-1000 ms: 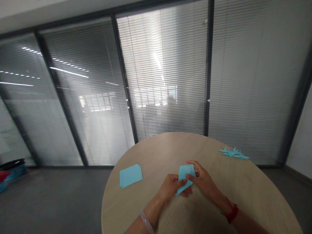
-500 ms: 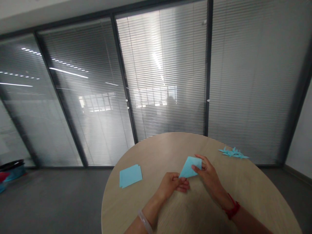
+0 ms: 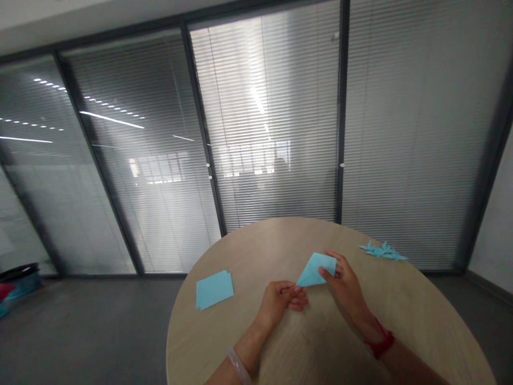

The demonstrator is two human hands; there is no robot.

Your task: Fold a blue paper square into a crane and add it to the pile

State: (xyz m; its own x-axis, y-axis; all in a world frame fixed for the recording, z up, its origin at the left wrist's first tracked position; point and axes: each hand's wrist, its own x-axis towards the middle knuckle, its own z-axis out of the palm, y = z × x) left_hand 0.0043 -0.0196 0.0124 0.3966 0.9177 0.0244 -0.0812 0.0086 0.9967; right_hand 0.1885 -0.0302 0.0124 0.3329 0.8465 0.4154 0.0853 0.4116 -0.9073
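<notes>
A light-blue piece of folded paper (image 3: pixel 315 269), shaped like a kite, is held between my two hands above the table. My left hand (image 3: pixel 280 300) pinches its narrow lower-left point between thumb and forefinger, with the other fingers curled below. My right hand (image 3: pixel 345 283) grips the wider right end, thumb on the near face and fingers behind, partly hidden by the paper. To the left lies a stack of blue paper sheets (image 3: pixel 215 290). At the far right rests a small heap of folded blue paper cranes (image 3: pixel 383 250).
The round wooden table (image 3: pixel 264 240) has its far curved edge close to a glass partition with blinds (image 3: pixel 276 192). On the floor at the far left stands a dark-rimmed blue container (image 3: pixel 24 280), with something red beside it.
The folded paper has moved slightly up and to the right along with my right hand. My left hand has slid nearer to the paper's tip, still pinching it.
</notes>
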